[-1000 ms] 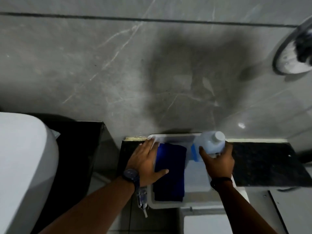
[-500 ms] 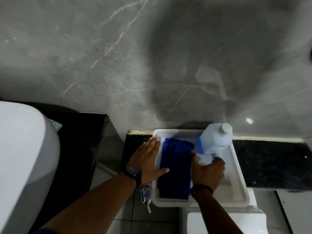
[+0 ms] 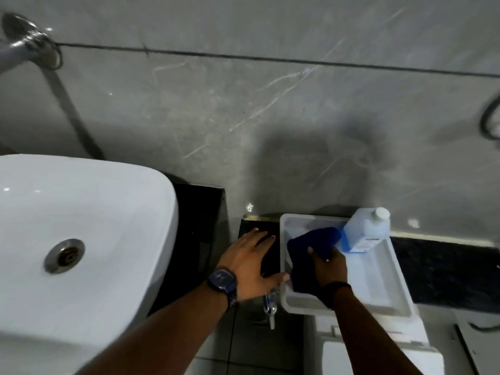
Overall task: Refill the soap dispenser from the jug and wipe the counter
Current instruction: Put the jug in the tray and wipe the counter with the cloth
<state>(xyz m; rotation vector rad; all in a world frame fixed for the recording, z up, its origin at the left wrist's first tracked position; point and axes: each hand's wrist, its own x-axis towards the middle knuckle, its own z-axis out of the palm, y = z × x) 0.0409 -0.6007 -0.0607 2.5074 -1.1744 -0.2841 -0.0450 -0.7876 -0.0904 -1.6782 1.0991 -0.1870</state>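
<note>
While the head camera looks down over a dark counter (image 3: 446,269) set against a grey marbled wall (image 3: 243,117), the left hand (image 3: 249,262) lies flat on the counter's left end with its fingers straight and spread. Its thumb reaches out to the near left corner of a white tray (image 3: 378,282), and a dark watch (image 3: 222,280) sits on that wrist. Inside the tray, the right hand (image 3: 328,269) has its fingers curled round a dark blue cloth (image 3: 311,243), gripping it at the middle so that the far end fans out toward the wall and the near end hangs down by the wrist. The jug (image 3: 366,231), pale blue with a white cap on, is in the tray's far right corner, just beside the cloth's far edge. A small clear object (image 3: 270,307) hangs below the counter edge by the left thumb, perhaps a dispenser spout, though it is too blurred to say. To the left a white basin (image 3: 81,212) with a metal drain (image 3: 64,255) fills the view, and a metal pipe fitting (image 3: 29,41) juts from the wall above it.
</note>
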